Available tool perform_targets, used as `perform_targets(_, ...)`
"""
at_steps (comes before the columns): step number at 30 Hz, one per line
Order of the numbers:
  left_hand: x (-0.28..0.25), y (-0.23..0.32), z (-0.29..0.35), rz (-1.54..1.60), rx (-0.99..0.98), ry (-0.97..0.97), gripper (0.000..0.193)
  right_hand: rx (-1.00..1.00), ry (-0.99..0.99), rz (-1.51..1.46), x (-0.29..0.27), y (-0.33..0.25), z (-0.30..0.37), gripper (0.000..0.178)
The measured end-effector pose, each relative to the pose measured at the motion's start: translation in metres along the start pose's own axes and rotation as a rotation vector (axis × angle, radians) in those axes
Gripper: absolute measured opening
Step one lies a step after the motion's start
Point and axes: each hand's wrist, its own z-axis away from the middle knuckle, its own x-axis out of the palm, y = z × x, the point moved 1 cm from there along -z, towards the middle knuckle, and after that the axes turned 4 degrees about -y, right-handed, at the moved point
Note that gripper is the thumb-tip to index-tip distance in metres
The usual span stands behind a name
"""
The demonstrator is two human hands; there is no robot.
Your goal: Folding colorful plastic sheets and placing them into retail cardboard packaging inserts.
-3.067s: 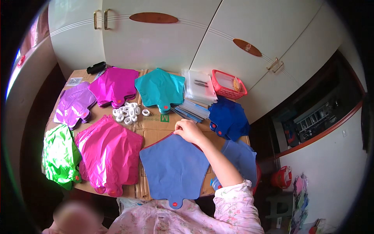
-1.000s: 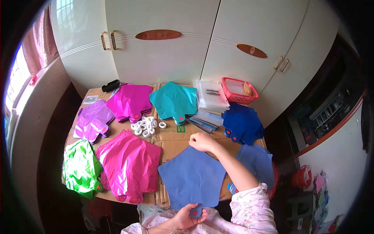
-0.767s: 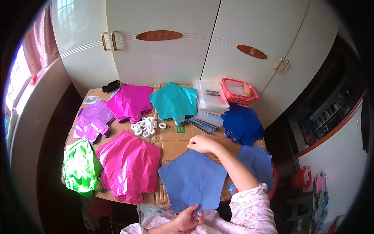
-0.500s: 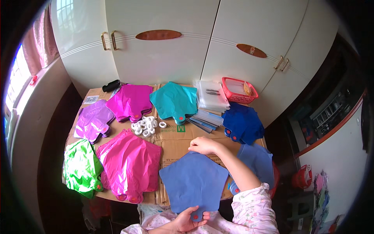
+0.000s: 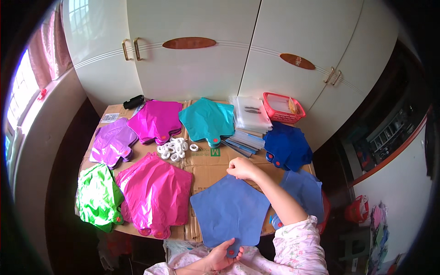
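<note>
Your left hand (image 5: 221,259) now joins in, grasping the thin matte-blue pentagonal sheet (image 5: 230,211) by its tab (image 5: 232,253); your right hand (image 5: 243,168) pinches its far corner. Held at both ends, it overhangs the brown cardboard (image 5: 208,167).

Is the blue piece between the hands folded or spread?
Spread out: the blue piece shows a pentagonal outline, with the right hand at its top corner and the left hand at its bottom tab.
</note>
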Motion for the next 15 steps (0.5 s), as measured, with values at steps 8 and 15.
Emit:
perform_targets(8, 0.020, 0.012, 0.018, -0.033, -0.042, -0.045, 0.028, -0.030, 0.009, -0.049, -0.005, 0.009, 0.000, 0.022)
perform_targets(15, 0.023, 0.031, 0.011, -0.031, -0.056, -0.076, 0.028, -0.077, 0.109, 0.009, -0.002, 0.020, -0.021, 0.017)
